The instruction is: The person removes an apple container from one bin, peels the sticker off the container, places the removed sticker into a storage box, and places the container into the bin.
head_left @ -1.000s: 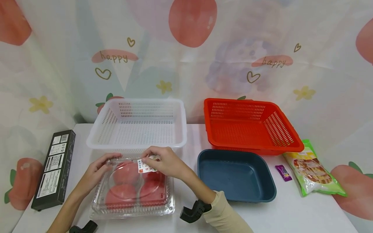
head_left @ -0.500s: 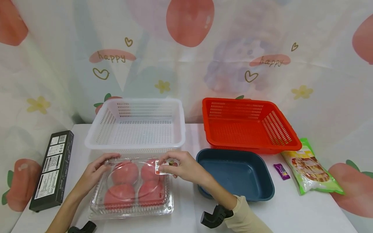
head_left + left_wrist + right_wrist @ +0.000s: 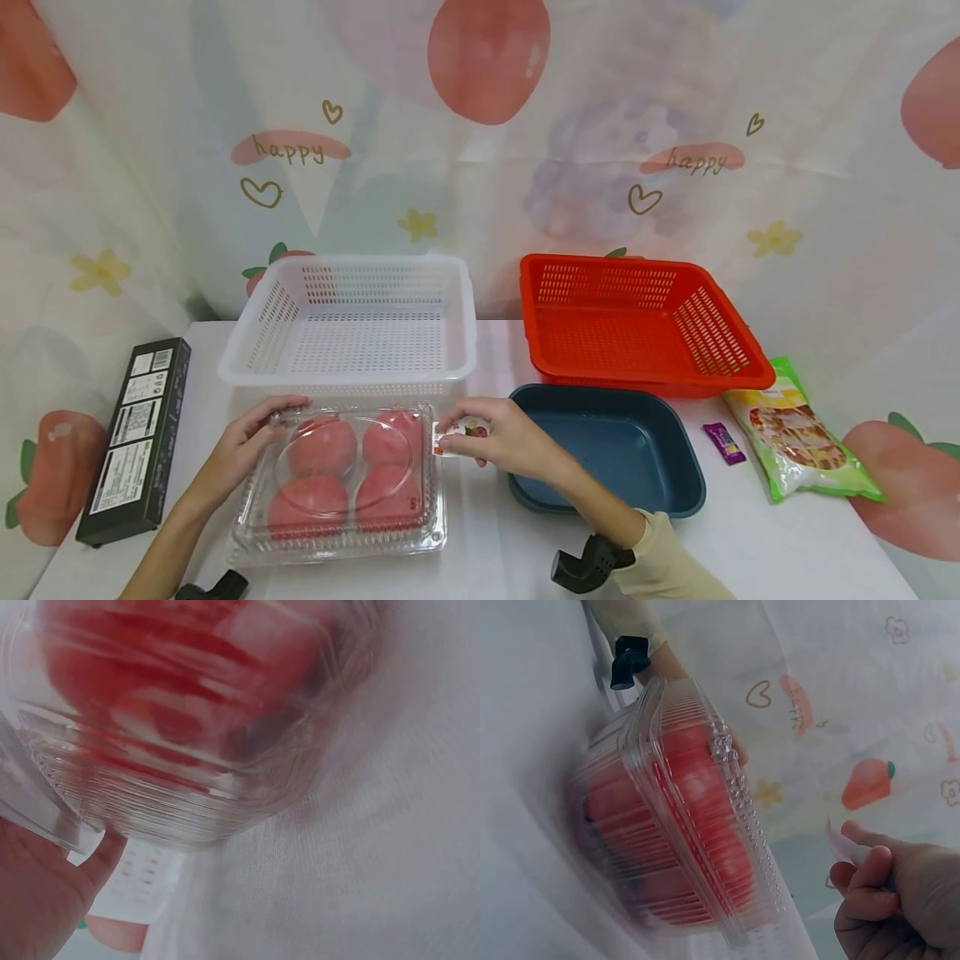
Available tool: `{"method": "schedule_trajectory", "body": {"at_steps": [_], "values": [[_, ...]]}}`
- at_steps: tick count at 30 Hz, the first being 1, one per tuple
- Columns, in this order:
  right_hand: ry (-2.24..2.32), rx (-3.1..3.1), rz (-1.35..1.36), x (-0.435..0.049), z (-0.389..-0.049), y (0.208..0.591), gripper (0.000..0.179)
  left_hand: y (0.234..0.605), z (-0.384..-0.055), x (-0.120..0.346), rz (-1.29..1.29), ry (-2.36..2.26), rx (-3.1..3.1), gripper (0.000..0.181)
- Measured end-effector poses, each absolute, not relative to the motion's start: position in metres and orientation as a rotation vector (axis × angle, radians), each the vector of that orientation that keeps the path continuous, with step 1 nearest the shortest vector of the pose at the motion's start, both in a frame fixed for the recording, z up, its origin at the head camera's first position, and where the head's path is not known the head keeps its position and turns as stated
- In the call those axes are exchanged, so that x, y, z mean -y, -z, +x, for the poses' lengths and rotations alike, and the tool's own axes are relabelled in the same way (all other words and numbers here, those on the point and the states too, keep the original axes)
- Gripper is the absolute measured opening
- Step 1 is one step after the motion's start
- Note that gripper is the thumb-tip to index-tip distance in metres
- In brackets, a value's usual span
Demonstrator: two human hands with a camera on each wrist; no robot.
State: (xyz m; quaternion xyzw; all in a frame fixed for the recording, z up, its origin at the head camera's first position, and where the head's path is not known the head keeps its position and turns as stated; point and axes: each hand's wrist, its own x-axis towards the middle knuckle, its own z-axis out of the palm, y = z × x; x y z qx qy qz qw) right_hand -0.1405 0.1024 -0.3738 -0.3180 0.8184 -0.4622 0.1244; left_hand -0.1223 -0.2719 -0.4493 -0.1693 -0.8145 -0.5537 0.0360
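Note:
A clear plastic clamshell box [image 3: 333,492] with several red round fruits [image 3: 322,446] inside lies on the table. My left hand [image 3: 240,454] holds its far left corner; in the left wrist view the thumb and a finger [image 3: 101,862] are at the box's rim. Just off the box's right side, my right hand [image 3: 513,442] pinches a small printed label [image 3: 438,438] between thumb and fingers. From the right wrist view the label [image 3: 845,846] appears as a thin white slip, apart from the box. The fingers partly cover its print.
Behind the box stands a white basket [image 3: 232,371], with a red basket [image 3: 536,350] right of it. A dark blue basin [image 3: 611,467] sits near my right forearm. Farther right lie a purple packet [image 3: 724,443] and a green food bag [image 3: 806,442]. A black box [image 3: 135,442] lies far left.
My right hand has moved right with the label, from above the fruit box to beyond its right edge. The left hand has stayed at the box's corner.

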Motion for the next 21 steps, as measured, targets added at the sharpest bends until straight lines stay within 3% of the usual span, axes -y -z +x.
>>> {"method": "schedule_trajectory", "body": {"at_steps": [21], "values": [[1.126, -2.517, -0.896, -0.194, -0.149, 0.390, 0.014, 0.448, -0.121, 0.271, -0.515, 1.697, 2.510, 0.035]]}}
